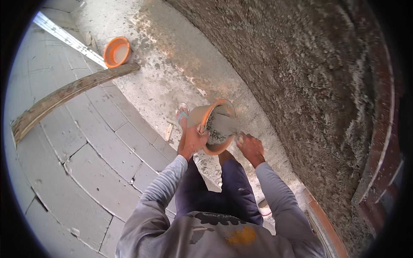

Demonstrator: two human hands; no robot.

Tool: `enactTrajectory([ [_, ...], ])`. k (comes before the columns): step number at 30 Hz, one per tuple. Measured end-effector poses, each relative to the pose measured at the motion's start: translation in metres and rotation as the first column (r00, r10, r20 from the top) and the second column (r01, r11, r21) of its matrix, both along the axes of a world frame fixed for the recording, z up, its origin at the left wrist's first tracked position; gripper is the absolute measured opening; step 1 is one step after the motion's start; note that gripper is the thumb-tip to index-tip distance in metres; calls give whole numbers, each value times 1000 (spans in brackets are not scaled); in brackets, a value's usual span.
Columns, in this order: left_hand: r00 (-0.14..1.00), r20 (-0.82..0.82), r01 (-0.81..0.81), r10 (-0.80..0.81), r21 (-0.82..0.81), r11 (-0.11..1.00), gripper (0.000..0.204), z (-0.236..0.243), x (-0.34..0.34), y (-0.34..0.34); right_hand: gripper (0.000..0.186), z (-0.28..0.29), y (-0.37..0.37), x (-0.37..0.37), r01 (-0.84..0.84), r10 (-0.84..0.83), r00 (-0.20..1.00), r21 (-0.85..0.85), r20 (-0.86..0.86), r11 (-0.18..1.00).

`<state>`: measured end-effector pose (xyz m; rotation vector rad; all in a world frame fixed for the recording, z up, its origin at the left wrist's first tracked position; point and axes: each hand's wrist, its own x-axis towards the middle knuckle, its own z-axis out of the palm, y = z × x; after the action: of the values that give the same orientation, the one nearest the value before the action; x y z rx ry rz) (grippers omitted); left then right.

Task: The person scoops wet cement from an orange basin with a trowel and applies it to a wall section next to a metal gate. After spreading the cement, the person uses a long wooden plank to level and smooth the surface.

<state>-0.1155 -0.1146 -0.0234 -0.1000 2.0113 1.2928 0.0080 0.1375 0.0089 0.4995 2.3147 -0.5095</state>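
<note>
An orange bucket (210,147), smeared grey outside, is tilted in front of my legs with its mouth toward the right. My left hand (195,141) is closed on its near left rim. Wet grey mortar (214,132) lies inside. A flat grey blade, apparently a trowel (226,124), rests in the bucket's mouth over the mortar. My right hand (250,148) is closed at the right side of the mouth, around what seems to be the trowel's handle, mostly hidden by the fingers.
Rough, freshly plastered wall (309,86) rises along the right. A second orange tub (116,52) stands farther off at the left, by the end of a wooden pole (73,89). Grey block wall (90,176) fills the left. My sandalled foot (183,112) stands on the dusty ledge (159,81).
</note>
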Motion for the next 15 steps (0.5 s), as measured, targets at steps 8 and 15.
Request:
enactTrajectory([
  [8,954,-133,-277,269,-40,960,34,206,-9,-60,55,167,-20,-46,-177,137,976,-252,-168,951],
  [15,724,-118,-602,680,373,706,26,276,-38,-104,47,292,-41,-126,-396,333,831,-55,-445,916],
])
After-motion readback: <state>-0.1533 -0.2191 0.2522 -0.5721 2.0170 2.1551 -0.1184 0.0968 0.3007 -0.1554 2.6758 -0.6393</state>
